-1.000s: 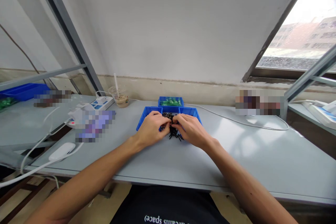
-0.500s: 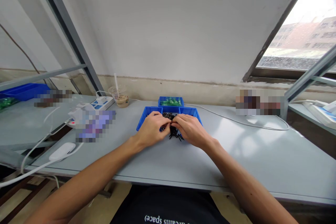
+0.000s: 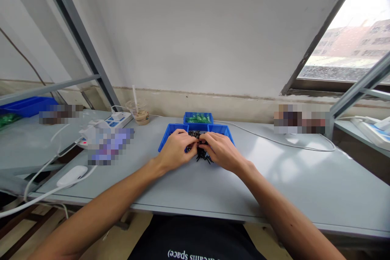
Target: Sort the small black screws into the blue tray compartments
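A person sits at a grey table (image 3: 289, 187), both bare forearms reaching forward to the middle of it. The left hand (image 3: 176, 149) and the right hand (image 3: 222, 151) meet fingertip to fingertip over a small heap of black parts (image 3: 201, 154) that lies on the table just in front of a low blue tray (image 3: 167, 135). The fingers of both hands are curled inward and pinch together at something small and black between them; it is too small to tell just what each hand grasps. More of the black parts show in the tray behind the knuckles. Just beyond that tray, touching its far side, stands a smaller blue bin (image 3: 198, 115) holding green pieces (image 3: 198, 119). To the far left are a plastic cup with a straw (image 3: 139, 112) and a white power strip (image 3: 117, 118), with white cables trailing toward the near left edge, where a white mouse-shaped device (image 3: 72, 175) rests. A thin white cable (image 3: 274, 141) runs across the table to the right. A pale wall rises behind, with a window (image 3: 353, 44) at the far right.
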`<state>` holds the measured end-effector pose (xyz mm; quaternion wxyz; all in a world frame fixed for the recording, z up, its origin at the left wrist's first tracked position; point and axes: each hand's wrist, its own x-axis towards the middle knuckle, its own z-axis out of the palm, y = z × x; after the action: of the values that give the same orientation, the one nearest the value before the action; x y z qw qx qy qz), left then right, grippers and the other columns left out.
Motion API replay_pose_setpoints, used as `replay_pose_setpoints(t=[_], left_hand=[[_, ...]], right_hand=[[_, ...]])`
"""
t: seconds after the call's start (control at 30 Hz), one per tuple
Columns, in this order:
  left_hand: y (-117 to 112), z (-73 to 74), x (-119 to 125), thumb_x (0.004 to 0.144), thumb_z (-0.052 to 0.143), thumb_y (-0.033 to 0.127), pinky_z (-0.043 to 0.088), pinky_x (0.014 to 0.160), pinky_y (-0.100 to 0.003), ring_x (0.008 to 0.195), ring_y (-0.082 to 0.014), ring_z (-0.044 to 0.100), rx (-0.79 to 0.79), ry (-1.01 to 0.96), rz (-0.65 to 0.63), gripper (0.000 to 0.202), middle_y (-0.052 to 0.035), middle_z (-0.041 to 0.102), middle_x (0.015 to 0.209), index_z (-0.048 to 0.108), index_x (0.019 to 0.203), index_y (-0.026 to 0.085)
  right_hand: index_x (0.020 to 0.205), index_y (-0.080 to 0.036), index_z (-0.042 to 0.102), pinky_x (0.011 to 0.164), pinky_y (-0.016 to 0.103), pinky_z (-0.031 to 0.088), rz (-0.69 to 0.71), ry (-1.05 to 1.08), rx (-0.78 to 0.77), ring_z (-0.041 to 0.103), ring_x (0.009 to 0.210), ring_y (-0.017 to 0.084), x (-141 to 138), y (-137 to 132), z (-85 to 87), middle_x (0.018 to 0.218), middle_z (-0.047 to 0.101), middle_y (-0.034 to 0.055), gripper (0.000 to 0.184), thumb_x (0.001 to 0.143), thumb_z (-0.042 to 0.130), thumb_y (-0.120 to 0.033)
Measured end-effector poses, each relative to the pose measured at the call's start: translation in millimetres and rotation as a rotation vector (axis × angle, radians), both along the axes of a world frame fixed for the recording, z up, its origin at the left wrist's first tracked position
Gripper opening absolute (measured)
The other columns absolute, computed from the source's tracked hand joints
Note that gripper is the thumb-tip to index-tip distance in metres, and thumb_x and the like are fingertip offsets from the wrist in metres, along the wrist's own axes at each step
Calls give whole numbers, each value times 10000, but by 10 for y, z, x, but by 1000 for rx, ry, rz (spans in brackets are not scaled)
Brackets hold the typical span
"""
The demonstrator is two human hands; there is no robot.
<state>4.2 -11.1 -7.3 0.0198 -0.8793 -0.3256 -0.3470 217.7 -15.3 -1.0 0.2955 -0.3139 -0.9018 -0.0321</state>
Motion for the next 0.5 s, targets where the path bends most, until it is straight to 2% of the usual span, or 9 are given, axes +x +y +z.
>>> replay_pose_setpoints(t=[0.13, 0.33, 0.5], left_hand=[[-3, 4, 3, 959, 535, 214, 457, 924, -371, 763, -168, 656, 8, -6, -4, 198, -18, 761, 840, 721, 895, 195], [-1, 2, 0, 959, 537, 215, 455, 924, -372, 745, -163, 643, 1, 6, -4, 189, -9, 741, 806, 715, 899, 192], [-2, -1, 2, 961, 537, 213, 451, 928, -373, 754, -163, 645, -3, 20, -7, 190, -9, 746, 819, 714, 890, 199]], right_hand=[[938, -199, 563, 715, 291, 415, -24, -26, 26, 569, 753, 164, -10, 2, -3, 865, 650, 40, 221, 1089, 407, -240], [1022, -197, 563, 722, 287, 419, 0, 10, -2, 594, 810, 175, -7, -15, 16, 930, 672, 52, 122, 1069, 473, -261], [925, -195, 577, 712, 284, 395, -13, -15, 32, 556, 747, 159, -14, -7, 8, 855, 643, 39, 229, 1085, 420, -241]])
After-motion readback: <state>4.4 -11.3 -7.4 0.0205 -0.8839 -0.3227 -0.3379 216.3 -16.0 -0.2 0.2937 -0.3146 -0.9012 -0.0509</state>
